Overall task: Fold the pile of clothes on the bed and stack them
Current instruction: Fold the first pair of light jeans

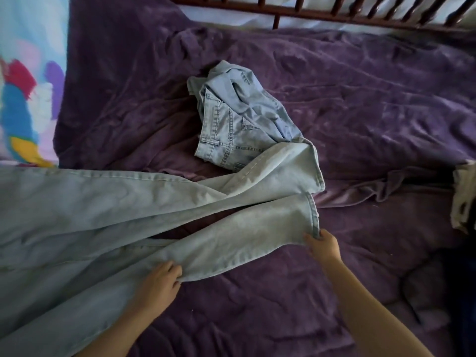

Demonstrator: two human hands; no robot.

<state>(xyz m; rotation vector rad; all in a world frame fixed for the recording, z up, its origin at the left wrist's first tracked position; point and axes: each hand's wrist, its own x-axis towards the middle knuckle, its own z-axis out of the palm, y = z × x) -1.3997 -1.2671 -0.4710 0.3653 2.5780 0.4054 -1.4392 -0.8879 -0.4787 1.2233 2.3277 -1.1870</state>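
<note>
- Item, jeans (77, 215): pale denim, spread across the purple bedspread (360, 112), with the waist out of frame beyond our left hand. The legs are splayed apart, not yet aligned.
- Item, right hand (323, 244): its fingers pinch the hem corner of the near leg (244, 235).
- Item, left hand (159, 276): its fingers are curled round the lower edge of the same leg, about midway along.
- Item, far leg (278, 171): lies just beyond our right hand, its hem close to the near hem but not touching it.
- Item, crumpled denim garment (239, 117): unfolded, farther out past both hands, partly under the far leg.
- Item, pale garment (463, 197): well to the right of our right hand, at the frame edge; we cannot tell whether it is folded.
- Step in hand, as we judge: straightening the jeans before the first fold.
- Next move calls for: carrying the near leg over onto the far one, matching hems and seams, then smoothing the cloth flat.
</note>
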